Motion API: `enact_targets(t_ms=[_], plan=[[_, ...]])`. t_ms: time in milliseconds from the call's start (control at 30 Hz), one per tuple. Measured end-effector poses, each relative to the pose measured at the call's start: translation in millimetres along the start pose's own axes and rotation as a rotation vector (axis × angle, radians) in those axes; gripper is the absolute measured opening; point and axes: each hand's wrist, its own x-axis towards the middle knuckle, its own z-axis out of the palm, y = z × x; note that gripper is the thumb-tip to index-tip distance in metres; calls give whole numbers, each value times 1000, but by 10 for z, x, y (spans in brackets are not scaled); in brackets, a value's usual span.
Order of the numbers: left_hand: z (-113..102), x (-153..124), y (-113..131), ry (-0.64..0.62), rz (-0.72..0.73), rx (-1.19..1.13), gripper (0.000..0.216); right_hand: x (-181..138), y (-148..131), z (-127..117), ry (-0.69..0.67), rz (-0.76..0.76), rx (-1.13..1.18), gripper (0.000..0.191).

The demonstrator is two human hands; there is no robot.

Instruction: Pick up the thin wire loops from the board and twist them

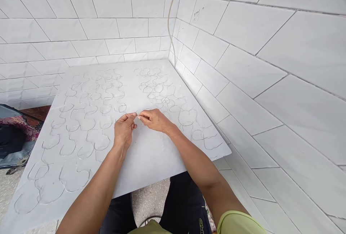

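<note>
On the white tabletop (151,154) set into a corner of white tiled walls (270,64), bent wire shapes lie flat in rows: a big batch on the left (89,115), a smaller, more tangled batch on the right near the wall (162,90). A thin cable (170,21) hangs down the corner; a bundle of cloth and a bag (13,133) sits off the left edge, speckled floor (151,201) below. The person sits at the near edge, both forearms over the bare middle strip. Left hand (123,130) and right hand (154,119) meet just above the surface, between the two batches. Each hand is closed to a narrow pinch, thumb against forefinger, other fingers curled in loosely, fingertips (132,116) almost touching across the gap. Between them is a wire piece (137,115), very thin, hard to make out, held off the tabletop and apart from the laid-out shapes. Judged step: working one wire piece by fingertip, likely bending or adjusting it, mid-way through. Any further bend calls for a firm pinch on both sides and a small, controlled twist; setting it down calls for a free spot clear of its neighbours so that the loops do not snag.
</note>
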Motion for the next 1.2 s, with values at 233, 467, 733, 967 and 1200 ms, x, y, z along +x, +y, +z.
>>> enact_targets(t_ms=[233,467,733,967,1200], plan=[[-41,23,62,-74,-24,18,23,26,68,-216,201,-271,-254,24],[-114,61,162,-243,-194,94,23,9,162,-253,-71,-164,-84,33],[-235,116,261,-592,-360,232,23,-44,134,-424,-275,68,272,26],[-228,90,299,-570,-246,313,22,-52,60,-509,-295,116,327,23],[-203,74,294,-518,-137,328,20,-105,-2,-597,-188,150,278,24]])
